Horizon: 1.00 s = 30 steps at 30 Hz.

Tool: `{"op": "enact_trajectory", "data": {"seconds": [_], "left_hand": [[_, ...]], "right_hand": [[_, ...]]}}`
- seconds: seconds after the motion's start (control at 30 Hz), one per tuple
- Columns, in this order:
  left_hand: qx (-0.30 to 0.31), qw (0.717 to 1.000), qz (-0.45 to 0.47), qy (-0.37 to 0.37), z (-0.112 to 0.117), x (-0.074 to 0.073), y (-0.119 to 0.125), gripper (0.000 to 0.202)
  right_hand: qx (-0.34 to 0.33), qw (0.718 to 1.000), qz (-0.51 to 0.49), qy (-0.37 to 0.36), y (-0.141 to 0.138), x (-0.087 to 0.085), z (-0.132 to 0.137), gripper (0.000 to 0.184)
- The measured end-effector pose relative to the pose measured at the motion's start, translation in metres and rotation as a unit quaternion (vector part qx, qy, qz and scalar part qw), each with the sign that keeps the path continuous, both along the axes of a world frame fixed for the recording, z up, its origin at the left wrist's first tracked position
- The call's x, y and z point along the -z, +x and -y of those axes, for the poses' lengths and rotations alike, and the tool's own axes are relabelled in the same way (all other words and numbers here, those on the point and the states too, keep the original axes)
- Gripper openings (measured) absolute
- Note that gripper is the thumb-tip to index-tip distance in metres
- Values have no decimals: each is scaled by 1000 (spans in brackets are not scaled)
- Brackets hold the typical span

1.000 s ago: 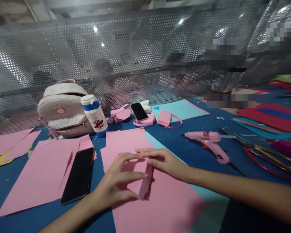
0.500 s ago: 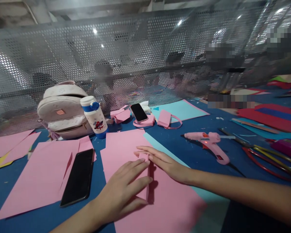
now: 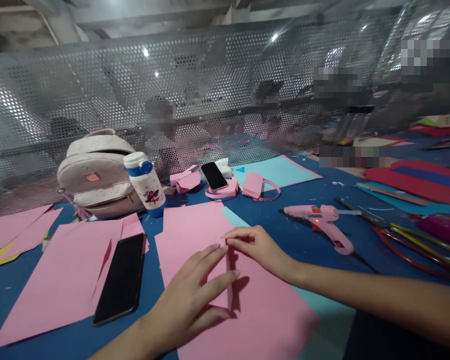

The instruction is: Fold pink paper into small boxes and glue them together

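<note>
My left hand (image 3: pixel 193 295) lies flat with fingers stretched out, pressing a small folded pink paper piece (image 3: pixel 225 280) onto a large pink sheet (image 3: pixel 247 320). My right hand (image 3: pixel 253 245) comes in from the right and pinches the top corner of the folded piece between thumb and fingertips. The fold's right edge stands up slightly and casts a shadow. A light blue sheet (image 3: pixel 330 320) lies under the pink one.
A black phone (image 3: pixel 122 277) rests on pink paper at left. Behind stand a pink backpack (image 3: pixel 95 172), a white bottle (image 3: pixel 146 182), a second phone (image 3: pixel 214 175) and small pink paper bags (image 3: pixel 255 185). A pink glue gun (image 3: pixel 322 220) and coloured hoops (image 3: pixel 416 245) lie right. Perforated metal screen behind.
My left hand flattened onto the folded piece and slid forward along it. My right hand went from lying flat beside the fold to pinching its top corner.
</note>
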<state>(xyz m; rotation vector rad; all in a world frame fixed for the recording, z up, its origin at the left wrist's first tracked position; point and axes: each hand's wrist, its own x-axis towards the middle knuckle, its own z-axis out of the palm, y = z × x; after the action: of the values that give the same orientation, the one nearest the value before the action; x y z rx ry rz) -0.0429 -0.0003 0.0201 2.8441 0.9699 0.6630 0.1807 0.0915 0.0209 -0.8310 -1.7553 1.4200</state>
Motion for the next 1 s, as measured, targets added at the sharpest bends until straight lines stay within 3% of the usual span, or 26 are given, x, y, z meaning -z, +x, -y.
{"op": "enact_trajectory", "data": {"seconds": [0.37,0.57,0.8,1.0], "left_hand": [[-1,1000,-6,7,-2,-4,1,65],[1,1000,11,4,-2,-4,0,63],[6,1000,-7,-8,-2,-3,-1,64],[16,1000,-16,0,-1,-6,0,56]], "right_hand": [[-16,1000,15,-3,-1,-6,3,31],[-32,999,9,21,-2,-7,6,23],[-45,994,20,102,0,-11,13,30],[-113,977,30,181,1,-10,13,28]]}}
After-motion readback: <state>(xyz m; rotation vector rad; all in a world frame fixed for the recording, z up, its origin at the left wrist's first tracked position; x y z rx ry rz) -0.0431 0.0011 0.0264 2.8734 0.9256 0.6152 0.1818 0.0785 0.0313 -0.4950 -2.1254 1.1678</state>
